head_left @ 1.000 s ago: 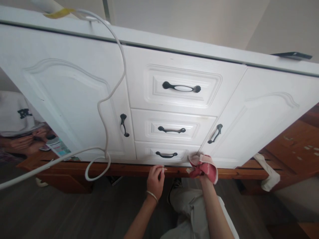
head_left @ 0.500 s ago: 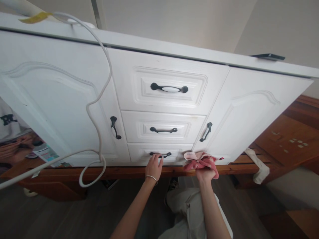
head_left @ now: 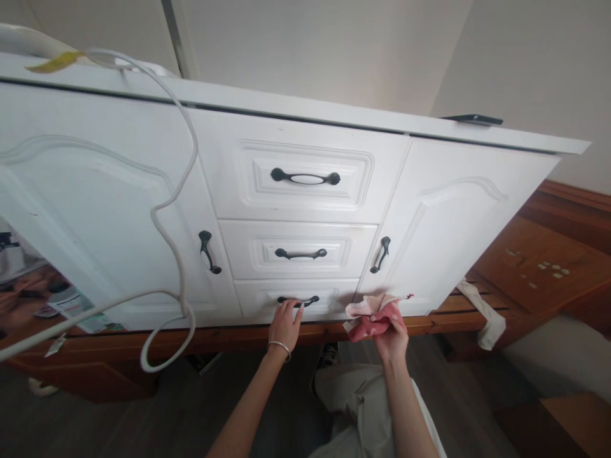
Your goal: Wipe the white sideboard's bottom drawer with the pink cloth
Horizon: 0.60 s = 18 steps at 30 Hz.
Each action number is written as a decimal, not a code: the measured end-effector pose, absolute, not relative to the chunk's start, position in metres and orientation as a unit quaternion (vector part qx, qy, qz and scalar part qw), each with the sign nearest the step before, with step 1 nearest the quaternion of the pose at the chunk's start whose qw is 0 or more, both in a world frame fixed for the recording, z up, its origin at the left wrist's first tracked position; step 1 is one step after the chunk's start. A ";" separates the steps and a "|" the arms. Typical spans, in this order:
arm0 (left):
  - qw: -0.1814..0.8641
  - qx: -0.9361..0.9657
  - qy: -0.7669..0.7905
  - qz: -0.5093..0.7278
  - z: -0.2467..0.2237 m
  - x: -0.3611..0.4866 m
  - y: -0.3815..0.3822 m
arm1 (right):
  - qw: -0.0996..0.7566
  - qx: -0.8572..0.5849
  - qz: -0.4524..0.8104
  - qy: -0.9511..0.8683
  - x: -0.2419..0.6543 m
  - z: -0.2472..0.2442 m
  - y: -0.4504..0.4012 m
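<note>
A white cabinet [head_left: 296, 203] with three middle drawers and a door on each side fills the view. At the bottom drawer, my left hand [head_left: 285, 322] has its fingers curled on the dark handle [head_left: 310, 301], wearing a bracelet at the wrist. My right hand [head_left: 392, 340] grips a crumpled red and pink cloth [head_left: 375, 318] in front of the lower right door. The top drawer handle [head_left: 305, 177] and the middle drawer handle [head_left: 300, 253] are untouched. All three drawers look closed.
A white cable [head_left: 179, 254] hangs looped across the left door. A dark flat object [head_left: 475, 119] lies on the cabinet top at right. A pale cloth [head_left: 487, 318] drapes over the wooden bench [head_left: 520, 312]. At the far left, part of another person [head_left: 23, 280] shows beside a packet [head_left: 83, 312].
The view has shifted, so the cabinet appears further left and slightly lower. My left hand stays at the bottom handle. The cloth in my right hand has turned and changed shape a little.
</note>
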<state>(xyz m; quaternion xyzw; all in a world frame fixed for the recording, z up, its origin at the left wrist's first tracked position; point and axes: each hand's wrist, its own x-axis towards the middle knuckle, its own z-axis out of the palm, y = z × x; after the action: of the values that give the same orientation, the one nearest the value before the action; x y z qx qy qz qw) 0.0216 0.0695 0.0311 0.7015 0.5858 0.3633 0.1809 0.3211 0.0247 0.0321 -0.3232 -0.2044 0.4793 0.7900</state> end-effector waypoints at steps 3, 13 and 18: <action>0.177 0.701 0.587 0.365 0.030 0.022 0.070 | 0.797 -0.350 0.453 -0.190 0.324 0.035 0.022; 0.167 0.702 0.588 0.365 0.029 0.024 0.071 | 0.764 -0.396 0.485 -0.156 0.326 0.034 0.022; 0.162 0.703 0.592 0.359 0.034 0.024 0.067 | 0.752 -0.391 0.484 -0.218 0.327 0.032 0.020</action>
<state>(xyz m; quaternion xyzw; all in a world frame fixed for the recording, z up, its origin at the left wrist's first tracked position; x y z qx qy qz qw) 0.0238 0.0669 0.0344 0.7029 0.5922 0.3591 0.1621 0.3274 0.0199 0.0323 -0.3905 -0.2175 0.4844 0.7521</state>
